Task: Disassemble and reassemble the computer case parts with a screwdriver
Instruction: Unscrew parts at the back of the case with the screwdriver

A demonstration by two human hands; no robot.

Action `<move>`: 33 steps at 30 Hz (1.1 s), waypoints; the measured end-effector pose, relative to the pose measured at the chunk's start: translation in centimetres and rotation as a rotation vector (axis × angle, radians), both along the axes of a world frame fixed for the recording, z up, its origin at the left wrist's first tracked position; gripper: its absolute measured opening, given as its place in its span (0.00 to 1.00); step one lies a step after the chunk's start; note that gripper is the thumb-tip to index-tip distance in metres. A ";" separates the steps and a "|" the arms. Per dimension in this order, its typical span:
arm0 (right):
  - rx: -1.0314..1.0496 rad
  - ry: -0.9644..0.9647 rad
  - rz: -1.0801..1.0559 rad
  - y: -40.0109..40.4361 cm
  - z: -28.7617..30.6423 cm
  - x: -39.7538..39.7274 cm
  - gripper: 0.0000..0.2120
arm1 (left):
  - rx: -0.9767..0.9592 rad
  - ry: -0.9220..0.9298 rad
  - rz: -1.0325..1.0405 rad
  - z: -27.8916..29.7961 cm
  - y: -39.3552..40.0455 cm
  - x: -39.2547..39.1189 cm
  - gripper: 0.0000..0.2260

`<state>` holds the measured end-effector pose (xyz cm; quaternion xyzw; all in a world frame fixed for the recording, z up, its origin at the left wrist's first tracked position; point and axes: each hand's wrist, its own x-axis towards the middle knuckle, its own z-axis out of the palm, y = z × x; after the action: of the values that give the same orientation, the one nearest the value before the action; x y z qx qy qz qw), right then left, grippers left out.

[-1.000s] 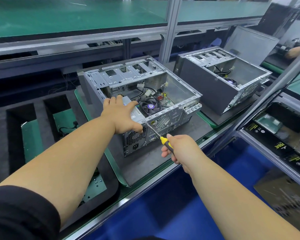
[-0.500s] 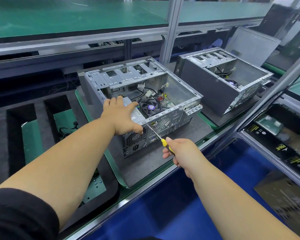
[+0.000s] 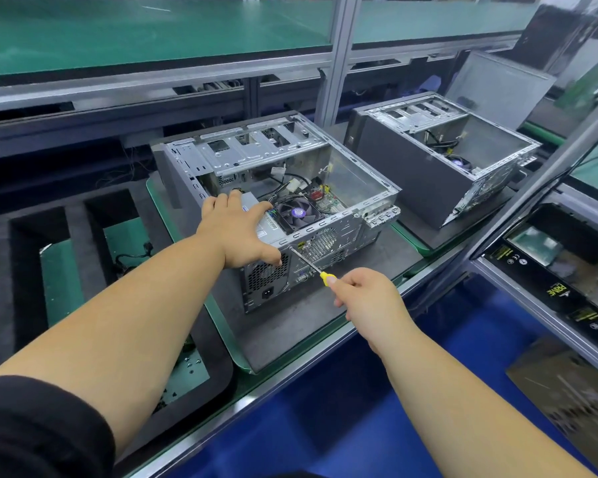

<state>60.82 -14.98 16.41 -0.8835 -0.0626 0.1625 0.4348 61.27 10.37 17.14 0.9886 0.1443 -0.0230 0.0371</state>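
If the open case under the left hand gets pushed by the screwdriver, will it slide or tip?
Tipping looks unlikely: the computer case lies on its broad side on the grey mat. It probably weighs enough to resist sliding, with fan and power supply inside. The left hand braces its top edge while the right hand holds the screwdriver against the rear panel.

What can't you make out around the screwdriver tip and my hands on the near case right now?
All in the head view:
- Screwdriver tip at the near case rear edge: too small to tell whether it sits in a screw.
- Handle: mostly hidden inside the right hand.
- Left hand: its palm covers the case's top edge and power supply corner.
- Second case interior: hidden by its walls.
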 end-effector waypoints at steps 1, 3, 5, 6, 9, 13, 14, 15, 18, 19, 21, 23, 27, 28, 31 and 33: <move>0.002 0.036 0.007 0.3 0.1 0.0 0.18 | 0.000 0.000 0.001 0.0 0.0 0.0 0.51; 0.029 0.152 -0.020 1.1 0.2 0.1 0.22 | 0.002 0.004 0.002 0.1 0.0 -0.1 0.51; 0.077 0.233 -0.063 1.6 0.1 0.0 0.23 | 0.002 0.006 0.003 0.1 -0.1 -0.1 0.51; 0.110 0.248 -0.073 1.7 0.0 -0.1 0.22 | 0.000 0.007 0.004 0.2 -0.1 -0.1 0.51; 0.126 0.189 -0.039 1.1 -0.3 -0.6 0.19 | -0.001 0.007 0.007 0.3 -0.1 -0.1 0.51; 0.035 -0.004 -0.004 0.4 -0.2 -0.7 0.14 | -0.004 0.007 0.007 0.2 -0.2 -0.2 0.52; 0.002 -0.046 -0.007 0.3 -0.1 -0.7 0.13 | -0.005 0.008 0.007 0.2 -0.2 -0.2 0.52; -0.033 -0.070 -0.006 0.2 0.0 -0.7 0.13 | -0.005 0.010 0.007 0.2 -0.2 -0.2 0.52; -0.101 -0.077 0.005 0.4 0.0 -0.5 0.15 | -0.004 0.013 0.007 0.2 -0.1 -0.1 0.52; -0.106 -0.071 0.006 0.5 -0.1 -0.4 0.16 | -0.004 0.014 0.005 0.2 -0.2 -0.1 0.52; -0.060 -0.009 0.005 0.7 -0.1 -0.3 0.18 | -0.001 0.011 0.004 0.2 -0.2 -0.1 0.52; 0.014 0.109 -0.013 1.0 -0.1 -0.3 0.20 | -0.002 0.006 0.004 0.3 -0.2 -0.2 0.52; 0.128 0.431 -0.142 2.0 0.3 0.1 0.24 | -0.005 0.007 -0.001 0.3 -0.2 -0.2 0.51; 0.149 0.499 -0.155 2.1 0.5 0.1 0.24 | -0.006 0.005 -0.001 0.3 -0.2 -0.2 0.51; 0.139 0.432 -0.101 1.6 0.6 -0.2 0.21 | -0.014 0.002 0.001 0.3 -0.2 -0.2 0.51; 0.042 0.190 -0.016 1.0 0.5 -0.9 0.18 | -0.015 0.004 0.004 0.4 -0.2 -0.2 0.51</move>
<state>59.96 -14.01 16.96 -0.8553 -0.0176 0.2407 0.4585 61.07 10.20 17.51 0.9879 0.1460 -0.0259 0.0445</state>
